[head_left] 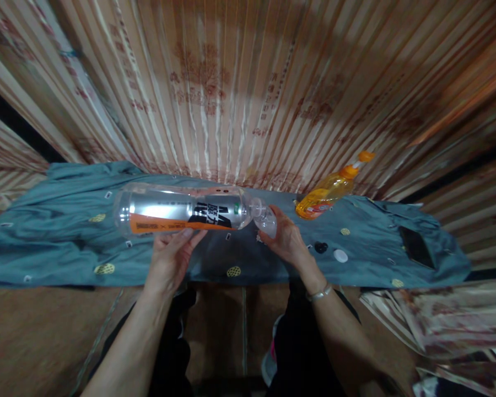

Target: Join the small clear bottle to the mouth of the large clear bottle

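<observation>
A large clear plastic bottle point(182, 208) with a silver, black and orange label lies sideways in the air above the cloth. My left hand point(171, 256) grips it from below near the middle, thumb along the label. At its neck, a small clear container point(267, 220) meets the mouth of the bottle, held closed in my right hand point(287, 240). Whether liquid passes between the two cannot be made out. To the right of that hand, a black cap point(321, 247) and a white round lid point(340, 256) lie on the cloth.
A teal patterned cloth point(78, 242) covers the long narrow surface. Toward the back right stands a pump bottle of orange liquid point(328, 193). A dark phone point(416, 247) rests near the right end. Striped curtains point(231, 99) hang close behind.
</observation>
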The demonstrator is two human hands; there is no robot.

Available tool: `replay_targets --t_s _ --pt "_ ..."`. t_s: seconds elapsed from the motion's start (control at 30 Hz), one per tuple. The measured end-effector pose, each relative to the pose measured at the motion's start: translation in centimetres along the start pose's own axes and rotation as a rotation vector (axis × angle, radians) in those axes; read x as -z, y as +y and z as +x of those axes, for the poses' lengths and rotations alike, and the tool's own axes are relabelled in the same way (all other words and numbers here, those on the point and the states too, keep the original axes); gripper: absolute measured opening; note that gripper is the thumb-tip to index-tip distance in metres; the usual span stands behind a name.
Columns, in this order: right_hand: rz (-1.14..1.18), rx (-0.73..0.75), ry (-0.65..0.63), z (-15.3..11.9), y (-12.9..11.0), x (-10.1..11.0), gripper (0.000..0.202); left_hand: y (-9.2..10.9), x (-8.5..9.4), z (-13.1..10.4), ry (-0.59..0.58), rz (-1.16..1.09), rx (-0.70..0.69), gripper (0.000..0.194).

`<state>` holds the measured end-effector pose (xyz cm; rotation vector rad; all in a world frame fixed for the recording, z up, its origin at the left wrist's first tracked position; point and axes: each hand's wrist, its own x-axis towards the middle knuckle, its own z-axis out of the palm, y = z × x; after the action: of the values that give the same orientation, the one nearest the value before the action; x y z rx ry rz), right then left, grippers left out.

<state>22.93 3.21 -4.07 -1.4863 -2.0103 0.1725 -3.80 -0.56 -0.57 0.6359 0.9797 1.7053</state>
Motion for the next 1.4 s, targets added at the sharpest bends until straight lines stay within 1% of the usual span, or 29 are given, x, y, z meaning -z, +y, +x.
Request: replay_targets --t_s 0.2,0.5,0.7,0.87,1.07,1.2,1.4 --pt "0.007 -0.008 0.001 0.0 0.0 0.0 0.072 0.0 -0.2 0.1 0.000 -0.006 0.009 0.044" --pt "-0.001 -0.009 0.006 0.0 0.0 0.0 0.072 -0.1 0.0 0.3 0.001 -0.037 0.023 0.040" --pt "-0.001 -0.016 0.001 0.0 -0.2 0.0 0.071 0.0 0.1 0.3 0.006 -0.047 0.037 0.041" --pt "0.015 -0.001 -0.009 0.1 -0.1 0.1 0.072 0.3 0.1 0.1 -0.011 -0.071 0.067 0.032" --pt "0.014 0.009 -0.005 0.1 0.2 0.0 0.072 0.7 -0.2 -0.1 -0.010 -0.130 0.102 0.034" --pt "0.027 0.007 -0.004 0.1 0.1 0.0 0.073 0.8 -0.2 -0.2 -0.001 -0.153 0.117 0.029" --pt "0.031 -0.016 -0.006 0.1 -0.2 0.1 0.072 0.9 -0.1 -0.1 0.022 -0.177 0.122 0.032"
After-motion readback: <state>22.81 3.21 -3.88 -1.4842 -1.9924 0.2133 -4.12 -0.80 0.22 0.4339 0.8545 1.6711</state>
